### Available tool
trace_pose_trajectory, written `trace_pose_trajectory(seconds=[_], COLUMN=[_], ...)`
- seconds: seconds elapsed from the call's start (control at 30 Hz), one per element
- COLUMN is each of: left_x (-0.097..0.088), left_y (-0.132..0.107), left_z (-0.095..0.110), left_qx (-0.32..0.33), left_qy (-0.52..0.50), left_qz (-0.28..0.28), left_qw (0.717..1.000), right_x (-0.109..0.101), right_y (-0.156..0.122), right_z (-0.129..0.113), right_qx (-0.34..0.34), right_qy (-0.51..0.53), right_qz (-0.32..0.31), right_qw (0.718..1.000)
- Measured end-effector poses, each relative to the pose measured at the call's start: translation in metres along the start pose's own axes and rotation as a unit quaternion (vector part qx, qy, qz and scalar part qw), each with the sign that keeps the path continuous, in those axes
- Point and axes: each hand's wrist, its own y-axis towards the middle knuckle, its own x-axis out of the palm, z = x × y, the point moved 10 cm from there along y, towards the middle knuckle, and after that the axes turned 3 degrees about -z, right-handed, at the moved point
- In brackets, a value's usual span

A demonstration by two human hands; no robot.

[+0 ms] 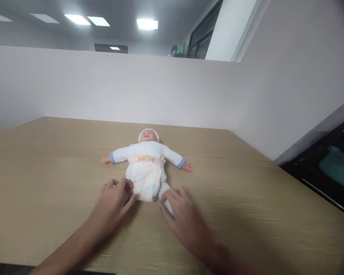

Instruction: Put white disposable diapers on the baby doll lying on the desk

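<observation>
A baby doll (pixel 146 152) in a white top with blue cuffs and a white cap lies on its back on the wooden table (pixel 46 183), arms spread. A white diaper (pixel 145 179) is wrapped round its lower body. My left hand (pixel 114 200) grips the doll's leg at the diaper's lower left, fingers curled round it. My right hand (pixel 182 214) covers the doll's other leg at the lower right, fingers closed over the white cloth.
A pale partition wall (pixel 132 88) stands behind the table. At the far right a dark crate (pixel 326 168) holds something teal (pixel 338 168). Ceiling lights show above the partition.
</observation>
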Motion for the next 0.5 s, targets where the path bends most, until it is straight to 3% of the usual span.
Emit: trace_pose_trajectory(seconds=[0.1, 0.33, 0.5], left_x=[0.001, -0.001, -0.002], left_y=[0.005, 0.0, 0.001], left_z=[-0.009, -0.029, -0.024], left_qx=[0.001, -0.041, -0.038], left_qy=[0.009, -0.127, -0.098], left_qz=[0.027, 0.114, 0.099], left_qw=[1.0, 0.985, 0.989], right_x=[-0.003, 0.017, 0.021], right_y=[0.007, 0.014, 0.017], right_z=[0.017, 0.004, 0.011], right_qx=[0.033, 0.054, 0.063], right_qy=[-0.041, -0.072, -0.014], right_qz=[0.021, 0.023, 0.039], right_qw=[0.998, 0.996, 0.997])
